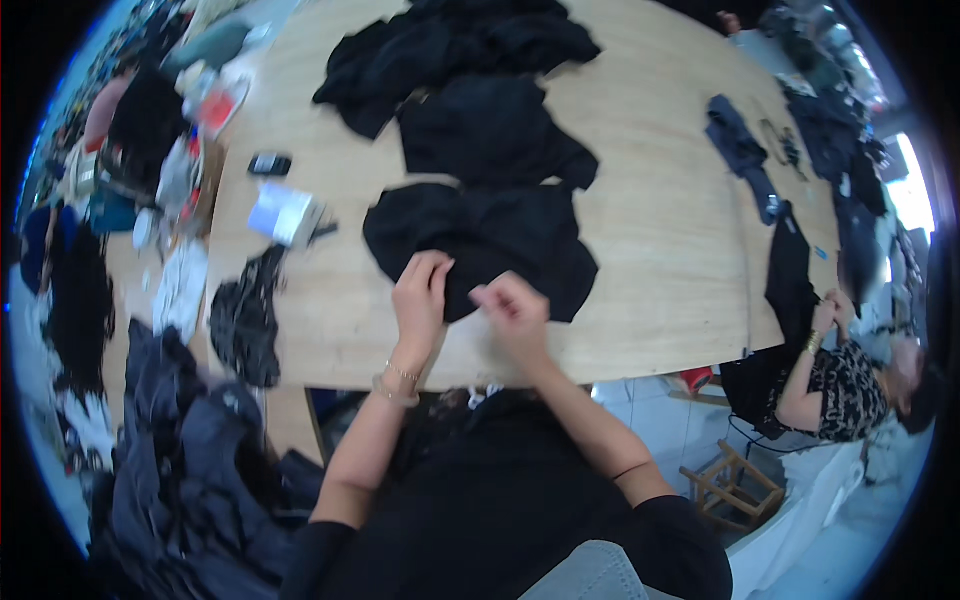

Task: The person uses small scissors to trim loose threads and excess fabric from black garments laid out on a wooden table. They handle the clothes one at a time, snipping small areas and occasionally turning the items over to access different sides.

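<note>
- Two bare hands are working over the near edge of a black cloth [480,225] in the head view; this cloth is lying flat on a pale wooden table [660,280], right in front of the person.
- Left hand [421,295]: it is lying over the cloth's near left part, its bent fingers sitting close together; whether they are pinching fabric, I cannot tell. A bracelet [403,373] is circling the wrist.
- Right hand [515,308]: it is showing blurred at the near edge, its fingers curling together; whether they are gripping anything, I cannot tell.
- Beyond, a second black cloth [485,130] is lying just past the first, and a black heap [450,48] is covering the far side.
- Leftward, a small dark device [270,164], a white and blue packet [284,213] and a crumpled black cloth [247,325] are resting on the table.
- Rightward, a co-worker in a patterned top [850,392] is sitting near a wooden stool [735,488], hands at a dark garment [789,265].
</note>
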